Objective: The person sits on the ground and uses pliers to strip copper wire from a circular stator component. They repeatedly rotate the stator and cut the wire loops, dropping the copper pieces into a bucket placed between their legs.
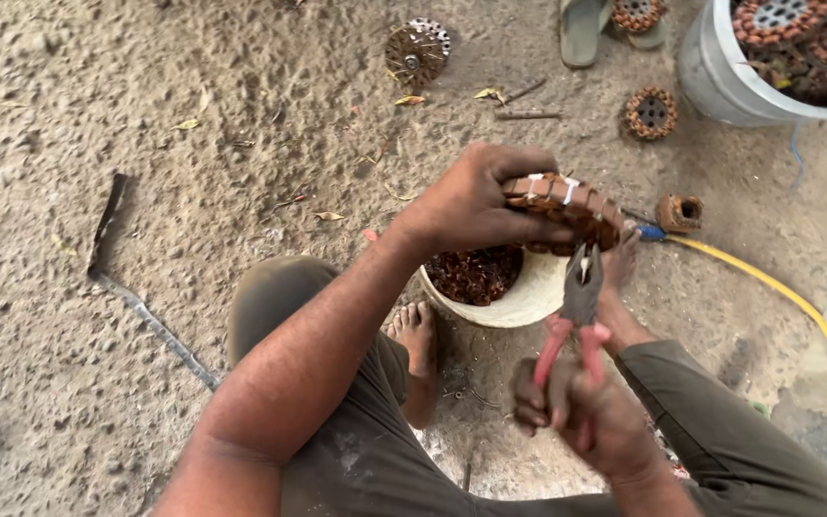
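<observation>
Seated on the sandy ground [145, 115], knees spread so the white bowl [528, 297] sits between the bare feet, directly under the work. Left hand [476, 201] clamped over a copper-wound motor stator [567, 209], lifted just above the bowl and tilted with its winding edge toward the body, probably so anything pulled loose drops straight into the reddish copper scraps [476, 273] already lying in the bowl. Right hand [576, 407] wrapped tight around the pink handles of a pair of pliers [581, 287], handles squeezed near together, nose pointing up and meeting the stator's lower edge over the bowl's near rim; whether a wire is pinched in the nose, cannot tell. Beyond the bowl, more stators [651, 113] scattered on the ground and heaped in a grey bucket [720, 77] to its far right. Right of the bowl, a yellow hose [796, 306] trailing away. Left of the bowl, a dark metal strip [145, 316] lying flat.
</observation>
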A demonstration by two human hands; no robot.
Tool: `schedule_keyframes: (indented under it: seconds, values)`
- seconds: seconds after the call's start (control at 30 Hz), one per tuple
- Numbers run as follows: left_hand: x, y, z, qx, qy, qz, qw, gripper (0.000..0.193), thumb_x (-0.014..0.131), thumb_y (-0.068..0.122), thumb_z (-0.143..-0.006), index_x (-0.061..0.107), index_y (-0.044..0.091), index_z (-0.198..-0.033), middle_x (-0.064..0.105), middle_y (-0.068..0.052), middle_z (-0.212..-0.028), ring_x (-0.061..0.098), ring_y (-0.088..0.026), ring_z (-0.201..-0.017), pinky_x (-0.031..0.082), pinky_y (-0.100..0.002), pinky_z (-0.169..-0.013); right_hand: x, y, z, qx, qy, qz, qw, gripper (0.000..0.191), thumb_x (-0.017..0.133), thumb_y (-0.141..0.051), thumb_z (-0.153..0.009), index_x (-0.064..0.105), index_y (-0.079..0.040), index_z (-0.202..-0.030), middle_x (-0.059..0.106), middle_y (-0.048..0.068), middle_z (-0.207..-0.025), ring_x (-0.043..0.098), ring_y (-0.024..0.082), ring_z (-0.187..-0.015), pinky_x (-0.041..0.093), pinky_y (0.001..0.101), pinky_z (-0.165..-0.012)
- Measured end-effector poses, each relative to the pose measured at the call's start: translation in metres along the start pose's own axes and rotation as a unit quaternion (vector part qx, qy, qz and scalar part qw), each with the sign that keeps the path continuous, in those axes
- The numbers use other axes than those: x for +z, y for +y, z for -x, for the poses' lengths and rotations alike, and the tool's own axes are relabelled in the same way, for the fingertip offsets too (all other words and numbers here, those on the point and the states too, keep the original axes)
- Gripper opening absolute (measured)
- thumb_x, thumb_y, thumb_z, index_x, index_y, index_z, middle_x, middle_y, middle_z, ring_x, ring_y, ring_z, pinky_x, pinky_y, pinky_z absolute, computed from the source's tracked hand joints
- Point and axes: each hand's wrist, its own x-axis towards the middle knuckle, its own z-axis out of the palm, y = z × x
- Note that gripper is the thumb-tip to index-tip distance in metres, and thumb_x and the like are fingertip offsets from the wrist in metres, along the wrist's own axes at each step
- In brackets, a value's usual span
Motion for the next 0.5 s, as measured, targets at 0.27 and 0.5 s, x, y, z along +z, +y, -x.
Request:
schedule_keyframes:
  seconds: [0.27,0.5]
  values:
    - [0.016,0.012,0.005,-0.127,0.044,0.054,0.989,0.050,0.088,0.031,-0.077,0.071,0.008,-0.119,0.077,-0.008,-0.102,0.078,-0.018,-0.090,0.067,-0.039,-0.082,-0.008,0.011,-0.001,-0.062,0.217,0.313,0.923,0.024,0.068,-0.023,-0.098,0.063,0.000,-0.094,0.062,0.007,-0.076,0.059,0.017,-0.066,0.050,0.0365,-0.059]
    - [0.086,-0.004,-0.004,-0.186,0.249,0.194,0.930,0.039,0.084,0.020,-0.086,0.073,-0.002,-0.116,0.081,-0.015,-0.101,0.079,-0.017,-0.084,0.069,-0.031,-0.077,-0.059,0.011,-0.028,-0.043,0.440,0.602,0.665,0.030,0.071,-0.027,-0.096,0.065,0.000,-0.084,0.065,0.006,-0.057,0.063,0.015,-0.051,0.050,0.0353,-0.050]
